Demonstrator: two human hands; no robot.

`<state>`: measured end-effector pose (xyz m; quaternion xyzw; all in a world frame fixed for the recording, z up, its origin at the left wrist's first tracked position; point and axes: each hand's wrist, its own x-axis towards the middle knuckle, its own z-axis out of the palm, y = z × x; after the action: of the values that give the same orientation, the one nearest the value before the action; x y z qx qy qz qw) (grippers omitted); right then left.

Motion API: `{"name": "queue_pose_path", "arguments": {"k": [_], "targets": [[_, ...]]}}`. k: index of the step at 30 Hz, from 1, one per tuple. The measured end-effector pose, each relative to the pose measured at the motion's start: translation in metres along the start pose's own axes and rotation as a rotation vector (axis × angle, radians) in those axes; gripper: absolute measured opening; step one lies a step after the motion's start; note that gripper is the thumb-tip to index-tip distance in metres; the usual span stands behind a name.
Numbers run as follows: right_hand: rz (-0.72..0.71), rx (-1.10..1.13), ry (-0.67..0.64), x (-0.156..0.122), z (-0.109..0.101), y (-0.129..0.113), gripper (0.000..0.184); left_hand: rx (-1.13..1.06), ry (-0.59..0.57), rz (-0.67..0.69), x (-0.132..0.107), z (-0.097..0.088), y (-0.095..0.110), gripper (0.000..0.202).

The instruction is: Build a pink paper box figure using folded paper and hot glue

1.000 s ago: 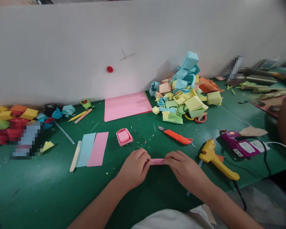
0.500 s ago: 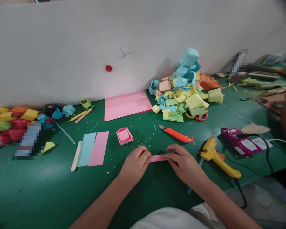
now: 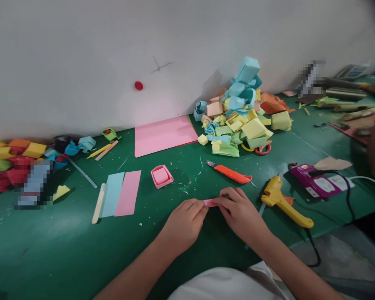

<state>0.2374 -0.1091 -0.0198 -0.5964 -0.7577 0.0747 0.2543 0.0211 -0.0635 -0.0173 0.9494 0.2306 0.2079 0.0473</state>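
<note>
The left hand (image 3: pixel 186 221) and the right hand (image 3: pixel 242 214) each pinched an end of a narrow pink paper strip (image 3: pixel 210 203), which bridged the short gap between them over the green table (image 3: pixel 65 250); its slim shape suggested folding partly done, though the fingers hid most creases; beyond it, a small pink paper box (image 3: pixel 161 176), crisp-walled with a block-like centre, appeared already shaped; a smooth pink rectangle (image 3: pixel 128 193) and pale blue rectangle (image 3: pixel 111 196) lay flat, seemingly yet unworked, just beside a flat wooden stick (image 3: pixel 98 204); an orange ridged-handled utility knife (image 3: pixel 233 173) and yellow plastic glue gun (image 3: pixel 283 204) lay rightward; behind rose a heap of creased, boxy papers (image 3: pixel 237 129).
</note>
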Motion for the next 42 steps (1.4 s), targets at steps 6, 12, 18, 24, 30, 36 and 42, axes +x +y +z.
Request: {"name": "queue_pose_path", "arguments": {"k": [6,12,18,24,30,36,42], "targets": [[-0.028,-0.073,-0.022,0.001,-0.001,-0.006,0.032,-0.005,-0.025,-0.041,0.001,0.0,0.004,0.033],[-0.102,-0.112,-0.045,-0.009,0.0,-0.013,0.035,0.077,-0.031,-0.025,-0.002,0.001,0.01,0.036],[-0.155,-0.153,-0.081,-0.031,0.005,-0.021,0.051,0.182,-0.009,-0.054,-0.002,0.002,0.021,0.036],[-0.147,-0.132,-0.12,-0.035,0.004,-0.025,0.054,0.28,0.011,-0.105,-0.007,0.012,0.033,0.037],[-0.134,-0.156,-0.121,-0.036,0.005,-0.028,0.059,0.323,0.023,-0.076,-0.009,0.015,0.036,0.038],[-0.111,-0.164,-0.102,-0.037,0.008,-0.032,0.063,0.29,-0.009,-0.111,-0.007,0.013,0.034,0.04],[-0.08,-0.148,-0.113,-0.033,0.004,-0.037,0.051,0.254,-0.007,-0.162,-0.007,0.014,0.036,0.043]]}}
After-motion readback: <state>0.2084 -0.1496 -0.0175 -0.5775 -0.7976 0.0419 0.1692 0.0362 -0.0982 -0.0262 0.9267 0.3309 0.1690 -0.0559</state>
